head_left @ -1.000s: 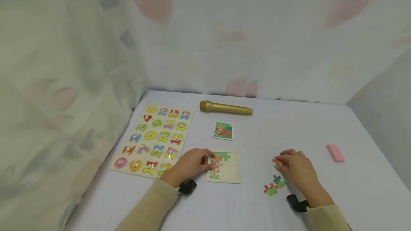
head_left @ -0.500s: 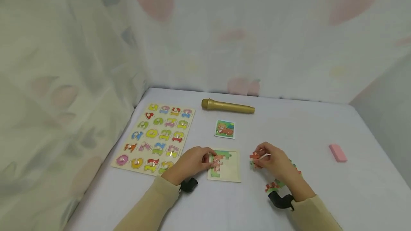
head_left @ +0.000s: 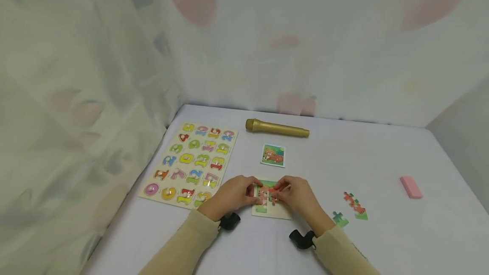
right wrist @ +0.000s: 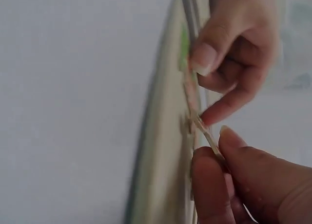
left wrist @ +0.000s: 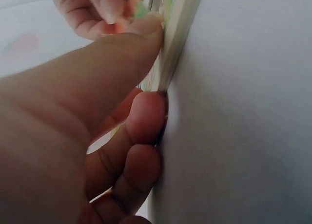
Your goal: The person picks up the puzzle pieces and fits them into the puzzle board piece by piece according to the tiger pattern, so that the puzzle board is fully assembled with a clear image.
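Note:
A small wooden jigsaw tray lies on the table, its left side filled with joined pieces showing a tiger on green. My left hand grips the tray at its left edge. In the left wrist view, that thumb rests on the face while other fingers curl against the edge. My right hand pinches a reddish jigsaw piece between thumb and fingertips. That piece is tilted, one edge right at the joined pieces. Fingers partly cover the picture in the head view.
Several loose jigsaw pieces lie to the right, with a green one nearer me. A tiger picture card and gold microphone lie beyond the tray. A number board sits left, a pink block far right.
My right hand has carried the reddish jigsaw piece leftward from the loose pieces to the tray. My left hand has stayed at the tray's left edge. The head view has shifted slightly.

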